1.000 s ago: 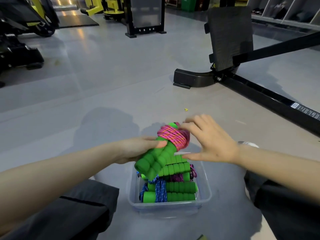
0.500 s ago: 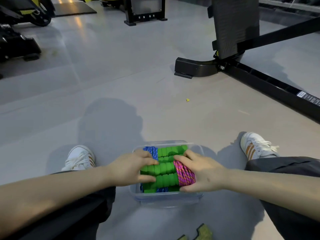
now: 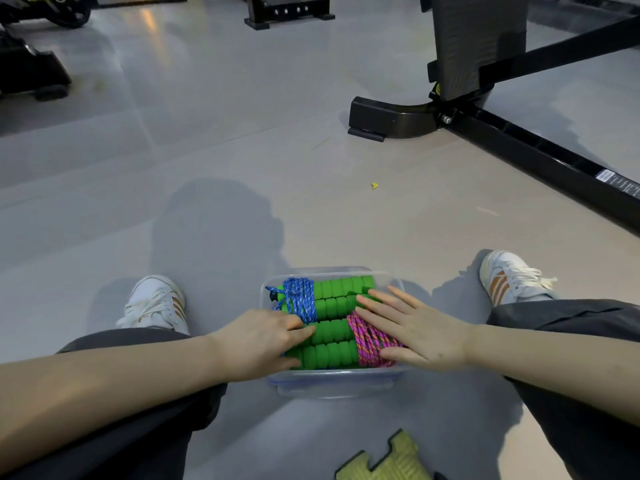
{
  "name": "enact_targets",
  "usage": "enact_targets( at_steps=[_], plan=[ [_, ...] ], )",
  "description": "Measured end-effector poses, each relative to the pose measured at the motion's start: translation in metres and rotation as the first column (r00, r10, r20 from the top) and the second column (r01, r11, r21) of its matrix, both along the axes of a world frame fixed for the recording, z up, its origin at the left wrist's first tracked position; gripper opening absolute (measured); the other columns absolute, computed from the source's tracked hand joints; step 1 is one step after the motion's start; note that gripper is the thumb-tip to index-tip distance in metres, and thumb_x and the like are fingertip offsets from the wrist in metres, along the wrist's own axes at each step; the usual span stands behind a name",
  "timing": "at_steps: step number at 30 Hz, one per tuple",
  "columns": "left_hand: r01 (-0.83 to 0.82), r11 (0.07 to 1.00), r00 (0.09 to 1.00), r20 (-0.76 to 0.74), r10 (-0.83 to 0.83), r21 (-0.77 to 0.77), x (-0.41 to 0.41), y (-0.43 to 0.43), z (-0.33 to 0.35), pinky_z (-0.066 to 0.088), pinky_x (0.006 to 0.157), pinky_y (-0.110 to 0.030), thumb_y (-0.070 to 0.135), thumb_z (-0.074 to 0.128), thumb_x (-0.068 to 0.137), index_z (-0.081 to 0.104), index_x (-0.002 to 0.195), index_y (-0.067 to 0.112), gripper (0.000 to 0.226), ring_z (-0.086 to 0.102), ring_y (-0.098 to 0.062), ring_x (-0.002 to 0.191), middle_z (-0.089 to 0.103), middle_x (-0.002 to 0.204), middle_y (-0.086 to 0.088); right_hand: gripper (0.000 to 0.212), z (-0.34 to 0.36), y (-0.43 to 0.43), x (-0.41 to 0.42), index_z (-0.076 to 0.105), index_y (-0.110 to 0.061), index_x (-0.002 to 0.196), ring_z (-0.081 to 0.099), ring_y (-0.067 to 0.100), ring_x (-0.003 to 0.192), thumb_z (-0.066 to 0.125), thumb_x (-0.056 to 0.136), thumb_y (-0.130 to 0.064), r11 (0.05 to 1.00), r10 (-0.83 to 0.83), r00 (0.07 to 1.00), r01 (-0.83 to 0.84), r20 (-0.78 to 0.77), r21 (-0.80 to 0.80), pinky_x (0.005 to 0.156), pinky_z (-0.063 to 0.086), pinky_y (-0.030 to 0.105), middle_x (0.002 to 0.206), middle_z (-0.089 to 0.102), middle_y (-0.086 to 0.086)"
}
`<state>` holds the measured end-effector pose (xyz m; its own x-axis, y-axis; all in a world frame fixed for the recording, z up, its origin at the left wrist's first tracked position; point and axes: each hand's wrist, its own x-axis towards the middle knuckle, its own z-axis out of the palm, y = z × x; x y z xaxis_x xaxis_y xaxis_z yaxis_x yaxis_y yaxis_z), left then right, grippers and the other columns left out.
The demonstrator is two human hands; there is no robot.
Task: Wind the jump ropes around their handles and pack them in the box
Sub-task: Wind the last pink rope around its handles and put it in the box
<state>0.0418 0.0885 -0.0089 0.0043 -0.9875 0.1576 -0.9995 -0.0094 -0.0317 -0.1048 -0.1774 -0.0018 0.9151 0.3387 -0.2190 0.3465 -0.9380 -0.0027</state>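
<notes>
No legible text, even on the white sticker [image 3: 605, 175] of the black frame [image 3: 536, 157].

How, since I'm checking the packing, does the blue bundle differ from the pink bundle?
The blue bundle has blue cord wound at its left end; the pink bundle has pink cord at its right end. The blue bundle lies farther away in the box, the pink bundle nearer. Both have ribbed green handles.
</notes>
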Motion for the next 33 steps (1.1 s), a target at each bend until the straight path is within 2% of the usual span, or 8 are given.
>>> enact_targets(
  at_steps=[9, 14, 18, 20, 21, 24, 27, 33],
  plan=[
    [0.021, 0.994, 0.995, 0.093, -0.031, 0.105, 0.002, -0.004, -0.005, 0.049, 0.046, -0.018, 0.05, 0.042, 0.074, 0.073, 0.101, 0.019, 0.051, 0.065, -0.012, 0.066, 0.065, 0.079, 0.005, 0.061, -0.013, 0.012, -0.007, 0.008, -0.025, 0.148, 0.035, 0.03, 0.135, 0.011, 0.096, -0.057, 0.979, -0.139, 0.99, 0.139, 0.012, -0.149, 0.11, 0.005, 0.041, 0.146, 0.042, 0.009],
    [-0.025, 0.993, 0.99, 0.142, 0.008, 0.119, 0.0, -0.004, 0.012, 0.046, 0.057, -0.016, 0.063, 0.063, 0.063, 0.073, 0.096, 0.031, 0.047, 0.061, -0.009, 0.067, 0.062, 0.081, 0.007, 0.072, 0.007, 0.016, 0.001, -0.007, -0.043, 0.144, -0.029, 0.02, 0.137, -0.006, 0.078, -0.07, 0.989, -0.138, 0.985, 0.143, -0.108, 0.044, 0.114, -0.021, 0.035, 0.151, -0.02, -0.006],
    [-0.25, 0.968, 0.968, -0.043, 0.249, -0.033, 0.001, -0.002, 0.024, 0.055, 0.07, -0.026, 0.058, 0.037, 0.085, 0.069, 0.105, 0.03, 0.047, 0.066, -0.02, 0.084, 0.064, 0.102, -0.003, 0.073, 0.023, 0.009, 0.003, 0.002, -0.032, 0.149, 0.006, 0.02, 0.145, 0.001, 0.085, -0.066, 0.865, -0.442, 0.897, 0.434, -0.028, 0.252, 0.116, 0.009, 0.031, 0.159, 0.0, -0.001],
    [-0.557, 0.83, 0.799, -0.27, 0.537, 0.002, 0.001, -0.003, 0.028, 0.052, 0.085, -0.035, 0.047, 0.044, 0.088, 0.049, 0.133, 0.023, 0.051, 0.058, -0.025, 0.106, 0.054, 0.124, -0.007, 0.065, 0.023, 0.004, 0.003, 0.012, -0.017, 0.149, 0.037, 0.026, 0.131, 0.025, 0.095, -0.051, 0.628, -0.723, 0.685, 0.704, -0.085, 0.331, 0.103, 0.033, 0.033, 0.148, 0.031, 0.011],
    [-0.686, 0.711, 0.624, -0.378, 0.684, 0.155, 0.001, -0.005, 0.029, 0.048, 0.091, -0.037, 0.04, 0.048, 0.09, 0.036, 0.141, 0.018, 0.057, 0.052, -0.027, 0.115, 0.047, 0.131, -0.009, 0.061, 0.021, 0.003, 0.003, 0.018, -0.012, 0.147, 0.053, 0.027, 0.114, 0.033, 0.097, -0.042, 0.495, -0.792, 0.574, 0.804, -0.208, 0.331, 0.089, 0.044, 0.034, 0.134, 0.046, 0.015],
    [-0.689, 0.418, 0.118, -0.478, 0.871, 0.591, 0.005, -0.011, 0.026, 0.05, 0.081, -0.038, 0.021, 0.052, 0.09, 0.036, 0.13, 0.007, 0.045, 0.058, -0.032, 0.099, 0.057, 0.11, -0.016, 0.035, 0.007, 0.01, 0.003, 0.038, -0.002, 0.122, 0.066, 0.027, 0.055, 0.036, 0.097, -0.027, 0.274, -0.747, 0.387, 0.92, -0.54, 0.28, 0.048, 0.049, 0.031, 0.099, 0.061, 0.022],
    [-0.649, 0.398, 0.096, -0.449, 0.888, 0.649, 0.005, -0.009, 0.022, 0.056, 0.077, -0.043, 0.004, 0.043, 0.087, 0.045, 0.117, 0.001, 0.031, 0.065, -0.034, 0.092, 0.062, 0.104, -0.02, 0.016, -0.005, 0.017, 0.003, 0.039, -0.009, 0.081, 0.066, 0.034, 0.054, 0.031, 0.094, -0.013, 0.303, -0.741, 0.422, 0.904, -0.523, 0.3, 0.039, 0.045, 0.026, 0.084, 0.061, 0.02],
    [-0.735, 0.397, 0.001, -0.585, 0.811, 0.549, 0.043, -0.016, 0.03, 0.056, 0.072, -0.039, 0.001, 0.051, 0.084, 0.052, 0.121, 0.0, 0.037, 0.063, -0.033, 0.066, 0.062, 0.084, -0.019, 0.029, 0.025, -0.002, 0.036, 0.038, -0.012, 0.063, 0.043, 0.005, 0.021, 0.038, 0.092, -0.009, 0.412, -0.763, 0.538, 0.832, -0.359, 0.371, 0.035, 0.036, 0.018, 0.054, 0.055, 0.01]
  ],
)
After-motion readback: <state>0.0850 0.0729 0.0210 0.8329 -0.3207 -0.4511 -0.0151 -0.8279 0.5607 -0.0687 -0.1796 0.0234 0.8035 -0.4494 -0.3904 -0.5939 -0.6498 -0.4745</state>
